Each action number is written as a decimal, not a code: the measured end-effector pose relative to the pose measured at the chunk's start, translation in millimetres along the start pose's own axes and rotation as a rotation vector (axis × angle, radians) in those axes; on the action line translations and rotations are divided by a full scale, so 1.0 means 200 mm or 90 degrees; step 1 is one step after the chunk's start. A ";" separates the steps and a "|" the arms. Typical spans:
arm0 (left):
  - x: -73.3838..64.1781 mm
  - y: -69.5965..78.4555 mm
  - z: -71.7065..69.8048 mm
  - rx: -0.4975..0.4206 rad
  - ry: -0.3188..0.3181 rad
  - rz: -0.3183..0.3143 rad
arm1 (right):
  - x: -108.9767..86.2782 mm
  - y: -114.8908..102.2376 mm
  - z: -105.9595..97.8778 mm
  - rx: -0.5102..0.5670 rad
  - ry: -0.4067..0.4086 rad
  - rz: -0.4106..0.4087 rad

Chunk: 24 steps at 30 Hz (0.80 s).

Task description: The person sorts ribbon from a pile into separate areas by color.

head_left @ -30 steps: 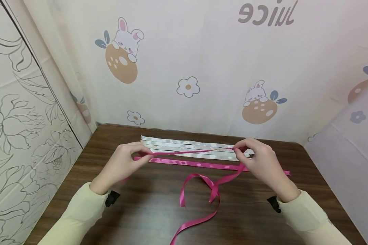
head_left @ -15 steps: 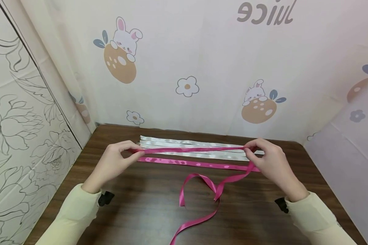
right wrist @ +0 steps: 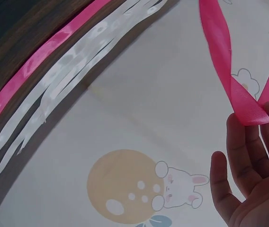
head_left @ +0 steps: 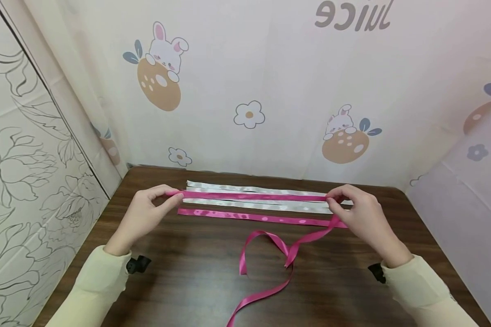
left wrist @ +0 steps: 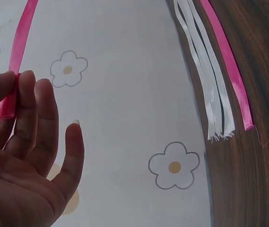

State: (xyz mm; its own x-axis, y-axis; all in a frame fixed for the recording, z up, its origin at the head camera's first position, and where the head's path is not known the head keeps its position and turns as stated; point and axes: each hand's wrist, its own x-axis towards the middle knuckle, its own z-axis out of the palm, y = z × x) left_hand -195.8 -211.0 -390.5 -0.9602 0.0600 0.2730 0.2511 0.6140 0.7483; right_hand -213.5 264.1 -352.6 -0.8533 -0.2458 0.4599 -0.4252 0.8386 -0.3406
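Note:
A pink ribbon (head_left: 249, 196) is stretched taut between my two hands above the table. My left hand (head_left: 151, 206) pinches it between thumb and forefinger close to its end; in the left wrist view a short end of the ribbon (left wrist: 6, 105) shows below the thumb. My right hand (head_left: 358, 213) pinches it farther along, and from there the ribbon's tail (head_left: 311, 238) drops to the table in a loose loop. In the right wrist view the ribbon (right wrist: 250, 106) folds over at the fingertips. Behind it lie several white ribbon strips (head_left: 262, 206), side by side.
A single pink ribbon strip (head_left: 245, 216) lies flat in front of the white strips. The loose tail runs off the near edge of view. The brown wooden table (head_left: 180, 272) meets a patterned curtain (head_left: 294, 91) at the back and sides.
My hands have moved apart, the left one to the left and the right one to the right. The ribbon between them has lengthened, and its twist has flattened out.

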 end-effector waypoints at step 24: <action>0.02 -0.20 -0.01 -0.007 0.004 -0.109 | -0.12 0.26 -0.07 -0.056 -0.056 0.089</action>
State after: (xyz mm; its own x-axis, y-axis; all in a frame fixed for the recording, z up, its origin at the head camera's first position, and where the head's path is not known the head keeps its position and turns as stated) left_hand -208.6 -237.0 -417.2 -0.9883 -0.0491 0.1444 0.0854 0.6061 0.7908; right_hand -211.6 320.7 -370.1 -0.9268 -0.1628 0.3386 -0.2762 0.9061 -0.3205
